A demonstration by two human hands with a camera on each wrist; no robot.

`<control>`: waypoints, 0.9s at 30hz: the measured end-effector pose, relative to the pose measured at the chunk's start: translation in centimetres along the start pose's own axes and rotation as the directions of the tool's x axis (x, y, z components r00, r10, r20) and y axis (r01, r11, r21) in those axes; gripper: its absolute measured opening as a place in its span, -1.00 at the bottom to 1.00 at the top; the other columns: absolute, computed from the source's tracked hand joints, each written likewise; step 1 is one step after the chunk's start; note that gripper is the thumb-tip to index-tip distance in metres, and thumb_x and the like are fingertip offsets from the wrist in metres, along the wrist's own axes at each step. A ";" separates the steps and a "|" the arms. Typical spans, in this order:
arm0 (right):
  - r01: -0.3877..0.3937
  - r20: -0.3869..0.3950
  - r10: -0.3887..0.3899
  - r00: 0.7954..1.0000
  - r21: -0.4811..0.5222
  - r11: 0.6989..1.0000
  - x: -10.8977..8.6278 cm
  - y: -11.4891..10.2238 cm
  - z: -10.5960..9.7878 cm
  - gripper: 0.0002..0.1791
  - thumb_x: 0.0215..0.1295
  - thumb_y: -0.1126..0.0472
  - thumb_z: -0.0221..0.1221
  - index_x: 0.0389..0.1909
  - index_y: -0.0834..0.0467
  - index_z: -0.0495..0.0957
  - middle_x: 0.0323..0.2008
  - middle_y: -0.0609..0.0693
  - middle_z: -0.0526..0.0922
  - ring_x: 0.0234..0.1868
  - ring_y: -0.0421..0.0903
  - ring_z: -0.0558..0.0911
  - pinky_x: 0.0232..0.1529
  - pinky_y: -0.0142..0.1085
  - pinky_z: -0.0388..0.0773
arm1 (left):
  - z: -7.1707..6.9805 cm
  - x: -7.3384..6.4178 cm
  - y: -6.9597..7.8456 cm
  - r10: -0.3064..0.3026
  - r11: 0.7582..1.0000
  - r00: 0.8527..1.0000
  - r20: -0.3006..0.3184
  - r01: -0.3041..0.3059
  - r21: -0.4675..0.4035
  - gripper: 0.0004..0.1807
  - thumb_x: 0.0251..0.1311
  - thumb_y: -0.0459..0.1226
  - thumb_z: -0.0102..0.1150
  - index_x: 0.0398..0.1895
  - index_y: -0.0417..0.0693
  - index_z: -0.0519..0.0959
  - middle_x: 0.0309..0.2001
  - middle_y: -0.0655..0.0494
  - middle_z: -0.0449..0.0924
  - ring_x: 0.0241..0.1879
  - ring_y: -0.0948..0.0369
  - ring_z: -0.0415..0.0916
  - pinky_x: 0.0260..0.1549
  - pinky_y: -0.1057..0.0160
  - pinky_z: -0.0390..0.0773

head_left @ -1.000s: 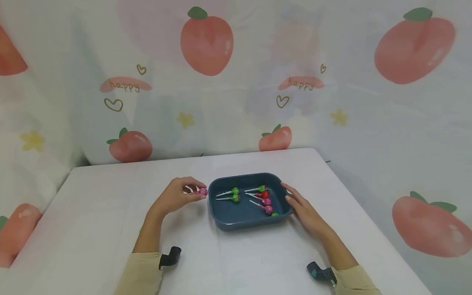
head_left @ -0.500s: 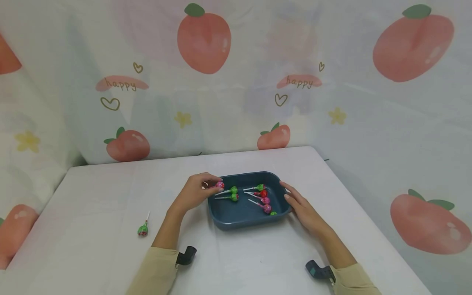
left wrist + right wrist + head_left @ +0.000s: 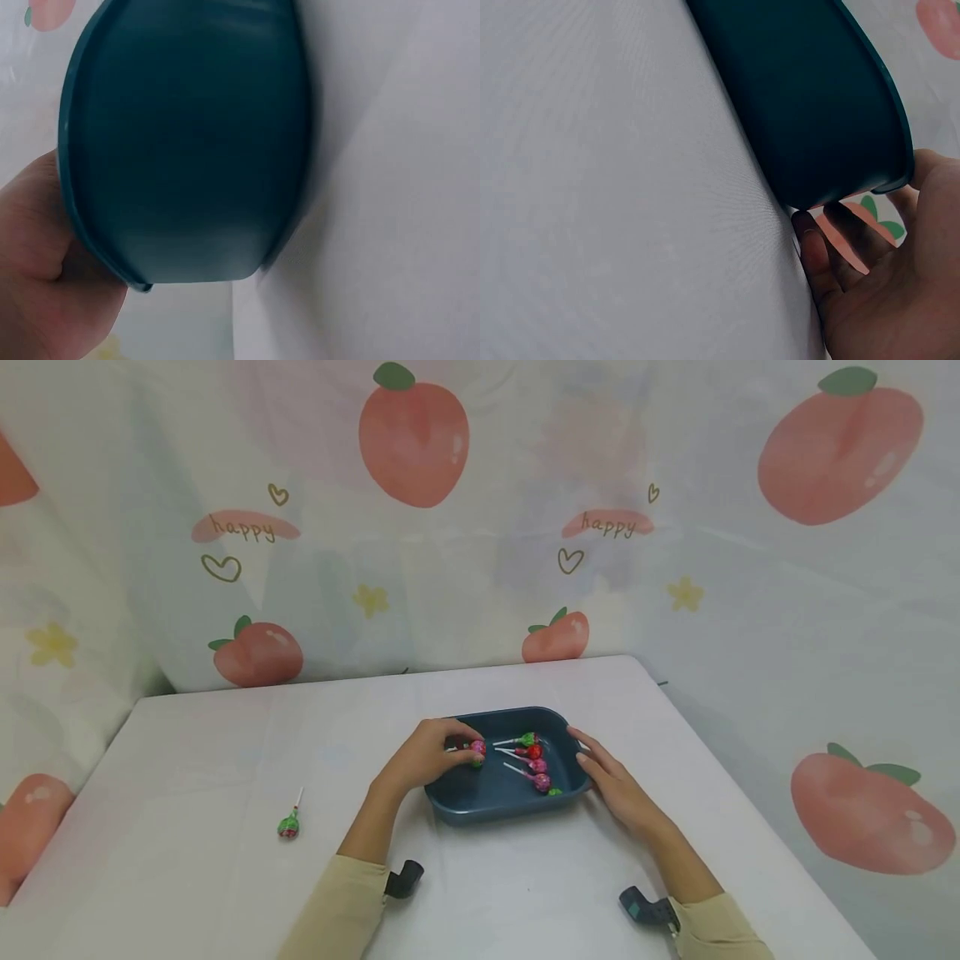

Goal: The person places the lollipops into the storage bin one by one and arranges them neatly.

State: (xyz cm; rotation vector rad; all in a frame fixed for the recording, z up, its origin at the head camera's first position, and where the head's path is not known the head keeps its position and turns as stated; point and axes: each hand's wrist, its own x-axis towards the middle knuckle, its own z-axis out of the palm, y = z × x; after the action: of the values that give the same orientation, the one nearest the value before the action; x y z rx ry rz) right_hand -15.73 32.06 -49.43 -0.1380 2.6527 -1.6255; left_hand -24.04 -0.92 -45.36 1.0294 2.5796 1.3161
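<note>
A dark blue rectangular tray (image 3: 491, 814) stands on the white table. My left hand (image 3: 422, 762) reaches over its left rim and pinches a pink lollipop (image 3: 477, 747) just above a green one. In the left wrist view, the tray wall (image 3: 187, 150) hides the fingertips and the lollipop. My right hand (image 3: 626, 793) holds the tray's right end. In the right wrist view, the fingers (image 3: 817, 259) touch the outside of the wall low down, and part of the hand meets the rim. Toward the tray's right side lie several green, red and pink lollipops (image 3: 542, 782), sticks pointing left.
A single green lollipop (image 3: 288, 824) lies on the table (image 3: 202, 777) left of the left forearm. Behind the table hangs a pale backdrop (image 3: 480, 577) printed with peaches. Each wrist carries a dark camera mount (image 3: 405, 879).
My left hand has moved right, carrying the pink lollipop from outside the tray to inside over its left half. The green lollipop on the table came into view. My right hand stays at the tray.
</note>
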 end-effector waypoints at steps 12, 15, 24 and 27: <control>-0.005 -0.005 0.005 1.000 -0.018 1.000 0.1 0.2 0.0 -0.42 0.67 -0.16 -0.12 0.62 -0.25 0.14 0.62 0.07 0.08 0.57 0.26 0.09 0.41 0.26 0.09 | 1.6 -0.1 -0.1 -0.027 0.978 0.999 -0.044 0.035 0.204 -0.72 0.15 -0.10 0.55 -0.10 0.04 0.81 -0.21 0.24 0.76 -0.12 0.23 0.61 0.01 0.12 0.58; -0.005 -0.004 0.005 1.000 -0.011 1.000 0.1 0.2 0.0 -0.42 0.67 -0.15 -0.13 0.62 -0.25 0.14 0.62 0.07 0.07 0.57 0.26 0.10 0.41 0.26 0.09 | 1.7 -0.2 0.0 -0.023 0.970 0.998 -0.050 0.035 0.242 -0.74 0.14 -0.11 0.56 -0.13 0.05 0.82 -0.25 0.25 0.75 -0.16 0.24 0.61 -0.03 0.14 0.59; -0.005 -0.001 0.005 1.000 -0.008 1.000 0.2 0.2 0.1 -0.42 0.68 -0.15 -0.14 0.62 -0.24 0.13 0.62 0.07 0.07 0.56 0.26 0.11 0.41 0.25 0.11 | 1.9 -0.2 -0.2 -0.014 0.944 0.999 -0.030 0.023 0.329 -0.77 0.07 -0.10 0.60 -0.22 0.09 0.82 -0.28 0.30 0.75 -0.14 0.22 0.61 0.05 0.08 0.52; -0.007 -0.004 0.007 1.000 -0.014 1.000 0.2 0.2 0.0 -0.43 0.68 -0.14 -0.14 0.62 -0.25 0.13 0.62 0.06 0.07 0.57 0.26 0.10 0.41 0.25 0.11 | 2.2 -0.1 -0.1 -0.009 0.930 0.999 -0.044 0.025 0.368 -0.77 0.06 -0.08 0.61 -0.23 0.11 0.83 -0.31 0.32 0.74 -0.15 0.23 0.60 0.08 0.05 0.48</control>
State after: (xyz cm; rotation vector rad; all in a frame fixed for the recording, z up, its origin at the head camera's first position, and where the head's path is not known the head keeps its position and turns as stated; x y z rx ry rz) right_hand -15.95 32.12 -49.58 -0.1258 2.6654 -1.6068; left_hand -23.29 0.51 -46.81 1.0305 2.9319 0.8711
